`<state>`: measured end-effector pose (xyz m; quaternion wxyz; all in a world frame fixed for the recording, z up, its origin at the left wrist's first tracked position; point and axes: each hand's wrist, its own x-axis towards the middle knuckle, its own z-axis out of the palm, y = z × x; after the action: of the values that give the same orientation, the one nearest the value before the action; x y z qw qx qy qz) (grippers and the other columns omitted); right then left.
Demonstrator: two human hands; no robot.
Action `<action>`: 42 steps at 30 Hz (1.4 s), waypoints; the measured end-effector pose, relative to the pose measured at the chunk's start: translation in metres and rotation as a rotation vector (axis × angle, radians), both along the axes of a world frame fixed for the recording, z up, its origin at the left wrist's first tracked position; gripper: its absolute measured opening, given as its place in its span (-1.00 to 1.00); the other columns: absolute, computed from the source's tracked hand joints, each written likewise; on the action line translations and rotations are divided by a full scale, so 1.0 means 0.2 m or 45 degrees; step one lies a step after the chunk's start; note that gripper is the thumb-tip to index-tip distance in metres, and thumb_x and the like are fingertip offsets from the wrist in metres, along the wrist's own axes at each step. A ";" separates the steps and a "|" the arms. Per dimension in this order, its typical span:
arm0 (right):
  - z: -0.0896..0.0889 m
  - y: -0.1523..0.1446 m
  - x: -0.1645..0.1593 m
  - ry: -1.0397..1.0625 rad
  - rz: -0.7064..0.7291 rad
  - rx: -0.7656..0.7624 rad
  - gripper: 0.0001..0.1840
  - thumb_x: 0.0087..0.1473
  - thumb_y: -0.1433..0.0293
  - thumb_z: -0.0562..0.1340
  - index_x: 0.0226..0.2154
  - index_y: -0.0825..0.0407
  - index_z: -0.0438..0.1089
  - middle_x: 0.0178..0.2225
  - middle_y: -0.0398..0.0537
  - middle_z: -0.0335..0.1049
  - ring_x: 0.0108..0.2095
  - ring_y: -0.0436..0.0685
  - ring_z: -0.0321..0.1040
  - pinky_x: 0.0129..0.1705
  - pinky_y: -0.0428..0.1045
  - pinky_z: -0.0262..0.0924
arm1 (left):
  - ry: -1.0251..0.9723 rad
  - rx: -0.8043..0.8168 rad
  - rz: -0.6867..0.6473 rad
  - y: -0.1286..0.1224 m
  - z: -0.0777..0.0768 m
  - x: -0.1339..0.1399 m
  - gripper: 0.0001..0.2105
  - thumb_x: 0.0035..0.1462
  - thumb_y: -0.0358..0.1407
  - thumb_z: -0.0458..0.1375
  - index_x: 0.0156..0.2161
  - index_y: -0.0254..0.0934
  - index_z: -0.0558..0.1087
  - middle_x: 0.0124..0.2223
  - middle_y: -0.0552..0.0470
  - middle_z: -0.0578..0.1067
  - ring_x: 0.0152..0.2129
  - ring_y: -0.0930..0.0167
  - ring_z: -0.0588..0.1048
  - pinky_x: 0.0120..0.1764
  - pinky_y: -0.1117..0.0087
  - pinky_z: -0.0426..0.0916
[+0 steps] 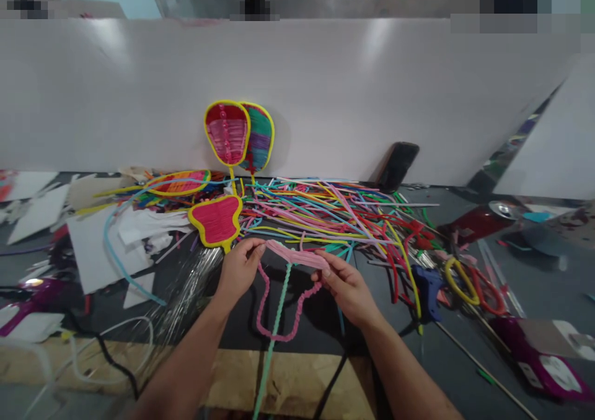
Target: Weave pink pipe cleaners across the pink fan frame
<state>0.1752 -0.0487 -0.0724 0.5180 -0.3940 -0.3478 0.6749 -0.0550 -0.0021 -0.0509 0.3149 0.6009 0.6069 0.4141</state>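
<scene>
Both hands hold up a pink pipe-cleaner frame (297, 321) shaped like a fan, with a mint-green twisted stem (281, 302) running down its middle and below it. Pale pink strands (297, 256) span the top part of the frame; the lower part is open. My left hand (242, 265) pinches the upper left corner with thumb and finger. At the upper right corner, my right hand (346, 287) grips the frame and strand ends. Just beyond my left hand lies a finished-looking fan (216, 220), magenta with a yellow rim.
Loose coloured pipe cleaners (320, 212) spread along the back. Two fans (227, 132) lean on the white wall, with a phone (398, 165) to their right. At right are a drink can (488, 218), a blue glue gun (427, 290) and scissors (462, 280). Thin wires (186, 302) lie at left.
</scene>
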 end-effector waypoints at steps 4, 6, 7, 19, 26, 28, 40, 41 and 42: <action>-0.02 0.00 0.00 -0.013 0.004 -0.013 -0.56 -0.02 0.24 0.32 -0.05 -0.06 0.39 -0.32 -0.10 0.49 -0.32 0.01 0.38 -0.32 -0.12 0.20 | 0.054 -0.015 0.010 0.01 -0.03 -0.01 -0.82 0.04 -0.20 0.14 -0.32 -0.26 0.51 -0.46 0.07 0.49 -0.53 0.42 0.39 -0.40 0.47 0.22; -0.03 0.00 0.00 0.008 -0.007 -0.044 -0.56 -0.03 0.20 0.32 -0.06 -0.06 0.40 -0.30 -0.09 0.49 -0.33 0.02 0.40 -0.32 -0.11 0.21 | 0.092 -0.020 0.027 0.01 -0.04 -0.02 -0.78 0.05 -0.18 0.11 -0.31 -0.28 0.50 -0.47 0.08 0.48 -0.53 0.42 0.39 -0.41 0.46 0.22; -0.02 0.01 0.00 0.022 -0.015 -0.063 -0.56 -0.04 0.16 0.32 -0.08 -0.06 0.41 -0.30 -0.09 0.49 -0.34 0.03 0.40 -0.32 -0.09 0.23 | 0.118 -0.024 0.038 0.02 -0.04 -0.03 -0.76 0.06 -0.16 0.10 -0.30 -0.29 0.50 -0.46 0.07 0.49 -0.52 0.41 0.40 -0.40 0.45 0.23; -0.02 0.03 0.01 -0.187 -0.095 -0.053 -0.68 -0.11 0.15 0.35 -0.36 0.03 0.45 -0.39 -0.11 0.48 -0.51 -0.05 0.28 -0.42 -0.09 0.22 | -0.086 -0.092 0.018 0.03 -0.05 -0.01 -0.65 0.01 -0.06 0.14 -0.23 -0.31 0.49 -0.29 -0.02 0.56 -0.35 0.36 0.49 -0.24 0.39 0.34; -0.01 0.03 0.00 -0.177 -0.244 -0.020 -0.58 -0.13 0.18 0.37 -0.20 0.01 0.40 -0.47 -0.13 0.50 -0.51 -0.02 0.29 -0.42 -0.09 0.19 | -0.129 -0.115 0.075 0.03 -0.05 0.00 -0.74 -0.07 -0.14 0.22 -0.36 -0.32 0.50 -0.48 0.07 0.50 -0.53 0.47 0.40 -0.42 0.47 0.29; -0.02 0.03 0.00 -0.171 -0.250 -0.021 -0.60 -0.12 0.19 0.37 -0.22 0.02 0.41 -0.47 -0.12 0.50 -0.52 -0.03 0.29 -0.42 -0.09 0.19 | -0.193 -0.126 0.093 0.03 -0.04 0.01 -0.77 -0.09 -0.16 0.25 -0.39 -0.32 0.50 -0.50 0.09 0.48 -0.54 0.48 0.38 -0.42 0.48 0.28; 0.00 0.07 0.05 0.268 -0.476 -0.102 -0.66 -0.19 0.31 0.41 -0.27 -0.05 0.41 -0.41 -0.20 0.49 -0.53 -0.12 0.31 -0.51 -0.20 0.21 | -1.321 -1.001 -0.567 -0.08 -0.02 0.14 -0.69 -0.01 -0.39 0.26 -0.12 -0.33 0.39 -0.09 -0.16 0.49 -0.24 0.32 0.52 -0.13 0.21 0.39; 0.00 0.07 0.05 0.285 -0.480 -0.105 -0.65 -0.19 0.32 0.42 -0.27 -0.05 0.42 -0.41 -0.21 0.49 -0.53 -0.12 0.31 -0.51 -0.21 0.22 | -1.341 -1.061 -0.656 -0.10 -0.02 0.16 -0.68 -0.01 -0.39 0.26 -0.10 -0.33 0.38 -0.08 -0.19 0.48 -0.24 0.30 0.53 -0.14 0.19 0.39; 0.00 0.07 0.05 0.298 -0.488 -0.101 -0.66 -0.19 0.32 0.42 -0.27 -0.05 0.42 -0.41 -0.21 0.49 -0.53 -0.12 0.32 -0.51 -0.21 0.22 | -1.360 -1.110 -0.744 -0.12 -0.03 0.17 -0.65 -0.01 -0.37 0.26 -0.07 -0.33 0.38 -0.06 -0.21 0.48 -0.25 0.28 0.53 -0.16 0.16 0.39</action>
<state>0.1857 -0.0347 -0.0717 0.6576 -0.3921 -0.1774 0.6183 -0.0215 -0.0258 -0.0568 0.8735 0.2755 0.2962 0.2710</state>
